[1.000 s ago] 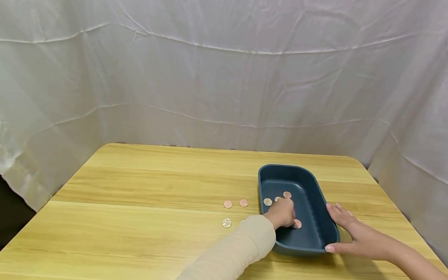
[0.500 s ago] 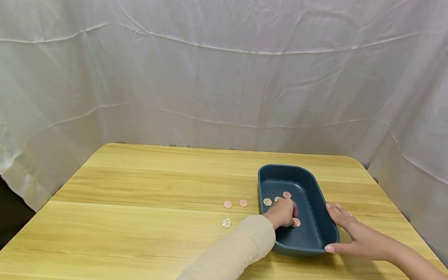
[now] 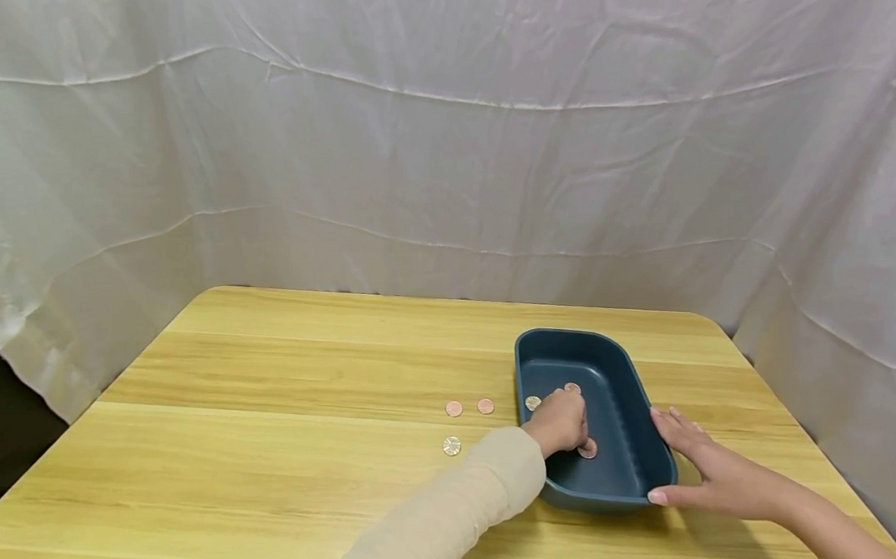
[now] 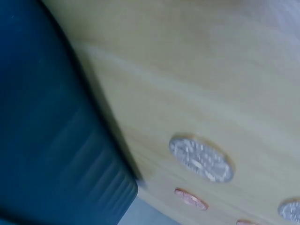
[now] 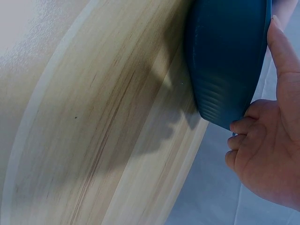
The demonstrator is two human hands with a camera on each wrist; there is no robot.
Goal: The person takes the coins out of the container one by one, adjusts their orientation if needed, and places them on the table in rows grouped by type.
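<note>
A dark blue box (image 3: 623,439) with rounded corners stands at the right of the table. My left hand (image 3: 562,418) reaches down inside it, fingers curled at a copper-coloured coin (image 3: 588,449); the fingertips are mostly hidden. Beyond the hand lie another copper coin (image 3: 572,387) and a pale gold coin (image 3: 533,403), both in the box. My right hand (image 3: 715,472) grips the box's near right corner, thumb on the rim. In the right wrist view, the thumb of the right hand (image 5: 269,145) lies along the rim, other fingers at the wall.
On the wooden table (image 3: 275,454), left of the box, lie two copper coins (image 3: 469,407) and a pale coin (image 3: 451,446). The left wrist view shows a larger-looking silvery coin (image 4: 200,158) nearer the box. A white curtain (image 3: 412,148) surrounds the table.
My left hand and the copper coin at its fingertips have shifted slightly to the left inside the box. The right hand and the box have stayed nearly still.
</note>
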